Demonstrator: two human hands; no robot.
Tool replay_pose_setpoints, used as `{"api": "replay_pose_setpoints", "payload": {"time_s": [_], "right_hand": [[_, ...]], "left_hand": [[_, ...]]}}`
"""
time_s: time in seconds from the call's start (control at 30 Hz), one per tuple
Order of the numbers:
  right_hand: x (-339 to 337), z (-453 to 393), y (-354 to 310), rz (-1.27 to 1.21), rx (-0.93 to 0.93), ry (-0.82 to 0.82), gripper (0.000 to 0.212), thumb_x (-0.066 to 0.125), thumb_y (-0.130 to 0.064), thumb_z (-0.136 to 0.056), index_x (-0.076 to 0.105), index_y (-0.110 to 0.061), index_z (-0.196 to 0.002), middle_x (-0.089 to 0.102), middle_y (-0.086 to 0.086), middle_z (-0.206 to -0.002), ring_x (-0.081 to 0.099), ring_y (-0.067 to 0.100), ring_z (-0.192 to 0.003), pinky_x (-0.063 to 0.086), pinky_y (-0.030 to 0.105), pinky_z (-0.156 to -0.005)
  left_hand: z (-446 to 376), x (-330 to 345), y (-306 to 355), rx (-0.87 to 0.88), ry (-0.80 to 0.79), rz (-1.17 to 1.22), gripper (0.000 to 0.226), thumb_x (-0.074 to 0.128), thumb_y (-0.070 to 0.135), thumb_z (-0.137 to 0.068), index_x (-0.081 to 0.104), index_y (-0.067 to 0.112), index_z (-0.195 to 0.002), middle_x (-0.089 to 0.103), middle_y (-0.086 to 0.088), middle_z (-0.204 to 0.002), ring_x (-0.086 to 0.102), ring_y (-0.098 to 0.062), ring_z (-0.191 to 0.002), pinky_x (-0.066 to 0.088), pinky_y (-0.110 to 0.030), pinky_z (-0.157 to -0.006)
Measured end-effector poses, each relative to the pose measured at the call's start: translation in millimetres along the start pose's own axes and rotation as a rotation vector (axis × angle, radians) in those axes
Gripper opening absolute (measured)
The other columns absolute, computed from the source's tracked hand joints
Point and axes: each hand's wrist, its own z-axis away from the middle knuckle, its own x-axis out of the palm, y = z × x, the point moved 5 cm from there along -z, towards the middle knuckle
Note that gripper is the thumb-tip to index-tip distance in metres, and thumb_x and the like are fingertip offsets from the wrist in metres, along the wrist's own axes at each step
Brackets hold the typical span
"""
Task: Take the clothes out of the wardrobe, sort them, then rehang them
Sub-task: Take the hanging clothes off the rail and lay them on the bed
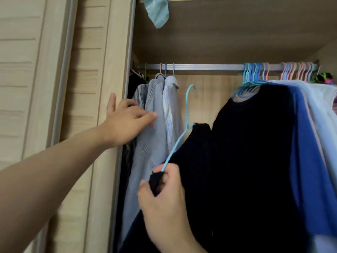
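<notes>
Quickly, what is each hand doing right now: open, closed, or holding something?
Left hand: open, fingers on the hanging grey jeans.
Right hand: holding the light blue hanger with a black garment.

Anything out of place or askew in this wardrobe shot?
Yes. A teal cloth droops over the top shelf's edge instead of lying on it. The blue hanger carrying the black top is tilted, its hook off the rail, gripped by the right hand.

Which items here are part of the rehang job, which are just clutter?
Job: black top on light blue hanger gripped by right hand; grey denim garments touched by left hand; silver metal rail.
Clutter: teal cloth dangling from upper shelf; beige sliding door.
</notes>
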Motion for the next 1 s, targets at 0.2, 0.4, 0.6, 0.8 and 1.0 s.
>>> {"api": "replay_pose_setpoints", "payload": {"time_s": [0.2,0.4,0.6,0.8,1.0], "right_hand": [[60,2,-7,0.078,0.124,0.034,0.032,0.061,-0.036,-0.087,0.03,-0.037,-0.095,0.056,-0.008,-0.091,0.059,0.022,-0.098,0.039,0.032,-0.076],[84,-15,-32,0.194,0.026,-0.259,0.039,0.059,-0.042,-0.091,0.039,-0.028,-0.122,0.062,-0.001,-0.116,0.059,0.025,-0.109,0.046,0.037,-0.088],[-37,-25,-49,0.614,-0.761,-0.013,0.028,0.046,-0.029,-0.099,0.063,-0.016,-0.082,0.062,-0.001,-0.078,0.06,0.023,-0.07,0.05,0.042,-0.063],[-197,-176,-41,1.279,-0.414,0.422,0.031,0.043,-0.02,-0.086,0.064,-0.004,-0.102,0.058,0.015,-0.103,0.052,0.034,-0.094,0.042,0.039,-0.074],[-262,-225,-38,1.706,-0.152,0.542,0.044,0.044,-0.019,-0.08,0.059,0.009,-0.11,0.052,0.031,-0.116,0.045,0.041,-0.111,0.037,0.045,-0.09]], "left_hand": [[12,10,5,-0.045,-0.393,-0.295,0.076,0.025,0.099,-0.07,0.069,0.045,-0.101,0.064,0.017,-0.116,0.038,-0.015,-0.138,-0.029,-0.063,-0.107],[16,13,2,0.043,-0.269,-0.437,0.02,0.048,0.044,-0.095,0.065,0.034,-0.097,0.057,0.01,-0.106,0.043,-0.018,-0.127,-0.021,-0.071,-0.107],[31,30,-14,0.296,0.05,-0.686,0.026,0.043,0.026,-0.081,0.067,0.016,-0.082,0.057,-0.002,-0.084,0.057,-0.031,-0.092,0.01,-0.083,-0.106],[29,38,-10,0.245,0.233,-0.699,0.017,0.054,0.025,-0.073,0.065,0.013,-0.073,0.056,-0.004,-0.071,0.057,-0.033,-0.078,0.01,-0.076,-0.112],[23,40,-11,0.242,0.327,-0.715,0.017,0.055,0.023,-0.076,0.065,0.01,-0.071,0.056,-0.007,-0.07,0.056,-0.034,-0.077,0.013,-0.077,-0.111]]}}
